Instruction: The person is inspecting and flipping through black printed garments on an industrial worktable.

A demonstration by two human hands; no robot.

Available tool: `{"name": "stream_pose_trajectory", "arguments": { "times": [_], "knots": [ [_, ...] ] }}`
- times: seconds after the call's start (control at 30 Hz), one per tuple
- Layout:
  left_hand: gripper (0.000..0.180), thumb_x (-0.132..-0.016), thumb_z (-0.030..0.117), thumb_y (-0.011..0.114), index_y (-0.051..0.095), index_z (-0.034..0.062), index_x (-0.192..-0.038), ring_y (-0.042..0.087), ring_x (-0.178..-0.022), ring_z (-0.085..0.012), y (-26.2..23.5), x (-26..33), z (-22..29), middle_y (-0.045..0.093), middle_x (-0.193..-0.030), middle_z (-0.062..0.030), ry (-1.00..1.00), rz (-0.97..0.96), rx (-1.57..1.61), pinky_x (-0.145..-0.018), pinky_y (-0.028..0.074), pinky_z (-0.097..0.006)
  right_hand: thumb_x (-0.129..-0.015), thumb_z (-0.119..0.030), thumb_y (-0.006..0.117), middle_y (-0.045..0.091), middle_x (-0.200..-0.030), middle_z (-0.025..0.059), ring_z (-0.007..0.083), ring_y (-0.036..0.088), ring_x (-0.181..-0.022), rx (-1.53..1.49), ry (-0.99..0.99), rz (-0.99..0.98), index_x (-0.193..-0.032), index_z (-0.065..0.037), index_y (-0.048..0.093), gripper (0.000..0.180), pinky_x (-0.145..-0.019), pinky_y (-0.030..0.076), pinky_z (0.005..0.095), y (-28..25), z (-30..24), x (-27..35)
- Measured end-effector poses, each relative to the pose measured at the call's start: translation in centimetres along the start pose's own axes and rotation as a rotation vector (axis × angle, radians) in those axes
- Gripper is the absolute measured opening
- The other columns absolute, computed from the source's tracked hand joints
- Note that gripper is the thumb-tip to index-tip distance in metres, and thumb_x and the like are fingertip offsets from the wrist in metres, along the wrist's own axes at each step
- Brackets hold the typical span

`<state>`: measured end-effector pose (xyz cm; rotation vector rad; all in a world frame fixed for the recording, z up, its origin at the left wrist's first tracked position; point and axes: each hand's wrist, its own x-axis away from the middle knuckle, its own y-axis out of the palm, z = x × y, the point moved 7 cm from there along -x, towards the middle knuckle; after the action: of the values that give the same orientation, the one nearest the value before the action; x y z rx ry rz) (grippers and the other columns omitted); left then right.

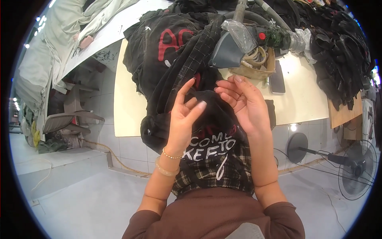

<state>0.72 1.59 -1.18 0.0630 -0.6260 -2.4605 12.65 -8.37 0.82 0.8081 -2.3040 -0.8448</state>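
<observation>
Black fabric with checked plaid panels and white and red printing, a dark garment [207, 159], hangs from the cream table [127, 115] edge down into the person's lap. Both hands are raised over its upper fold. The left hand [185, 115] has its fingers spread and curled, its grip apart, with no cloth clearly pinched; the fingertips hover just above the dark cloth. The right hand [242, 103] is likewise loose, its fingers bent toward the left hand, and it cannot be told whether they nip a thread or a bit of cloth between them. The step looks like inspecting or trimming a small spot on the garment; the next move would need a firm pinch on the cloth.

Behind the hands lies a heap of black clothes [171, 47], and a grey suction nozzle on a ribbed hose [234, 44] rests above a cardboard box [256, 67]. A dark phone [277, 79] lies beside the box. The heap crowds the working spot. On the floor to the right stands a fan [356, 169].
</observation>
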Motion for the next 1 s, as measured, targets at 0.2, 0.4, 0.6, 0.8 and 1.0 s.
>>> {"name": "stream_pose_trajectory", "arguments": {
  "times": [0.2, 0.4, 0.6, 0.8, 1.0],
  "knots": [
    [0.081, -0.094, 0.064, 0.036, 0.018, 0.0096, -0.151, 0.053, -0.090, -0.0123, -1.3, 1.2, 0.4, 0.055, -0.116, -0.0080, -0.013, -0.062, 0.313, -0.082, 0.043, -0.025, -0.086, -0.018, 0.065, 0.056, -0.081, 0.0057, 0.0214, 0.057, -0.069, 0.993, -0.454, 0.005, -0.093, -0.003, 0.055, 0.019, -0.057, 0.047, 0.0312, 2.9, 3.1, 4.6],
    [0.112, -0.079, 0.085, 0.031, 0.009, 0.0043, -0.153, 0.049, -0.100, -0.0145, -0.9, 2.8, -0.6, 0.051, -0.129, -0.0120, -0.044, -0.245, 0.043, -0.091, 0.038, -0.026, -0.075, -0.013, 0.070, 0.053, -0.099, 0.0094, 0.0288, 0.057, -0.087, 1.282, -0.681, 0.154, -0.103, -0.003, 0.052, 0.035, -0.066, 0.049, 0.0366, 2.2, 5.4, 5.1],
    [0.074, -0.094, 0.043, 0.049, 0.023, 0.0032, -0.151, 0.041, -0.084, -0.0110, -1.5, 3.4, -0.7, 0.044, -0.092, 0.0020, -0.060, -0.159, -0.245, -0.082, 0.037, -0.023, -0.073, 0.001, 0.061, 0.055, -0.081, 0.0100, 0.0272, 0.056, -0.071, 1.203, -0.750, 0.126, -0.089, -0.001, 0.053, 0.018, -0.061, 0.047, 0.0365, 0.5, 5.6, 5.0],
    [0.043, -0.068, -0.008, 0.063, 0.069, 0.0060, -0.108, 0.054, -0.084, -0.0237, -2.2, 2.0, 0.6, 0.056, -0.088, -0.0076, 0.396, 0.008, -1.208, -0.076, 0.046, -0.031, -0.079, 0.003, 0.050, 0.045, -0.070, -0.0013, 0.0072, 0.046, -0.066, 0.565, -0.085, -0.100, -0.083, -0.003, 0.052, 0.007, -0.055, 0.036, 0.0245, -0.9, 8.1, 3.5],
    [0.014, -0.090, 0.006, 0.056, 0.062, -0.0064, -0.090, 0.054, -0.111, -0.0192, -0.4, -0.9, 3.1, 0.062, -0.120, -0.0116, 0.280, -0.288, -0.711, -0.095, 0.039, -0.029, -0.081, -0.007, 0.051, 0.049, -0.076, -0.0046, 0.0044, 0.046, -0.071, 0.179, 0.188, -0.205, -0.085, -0.006, 0.054, 0.005, -0.066, 0.038, 0.0192, -3.2, 2.9, 2.0]
  ]
}}
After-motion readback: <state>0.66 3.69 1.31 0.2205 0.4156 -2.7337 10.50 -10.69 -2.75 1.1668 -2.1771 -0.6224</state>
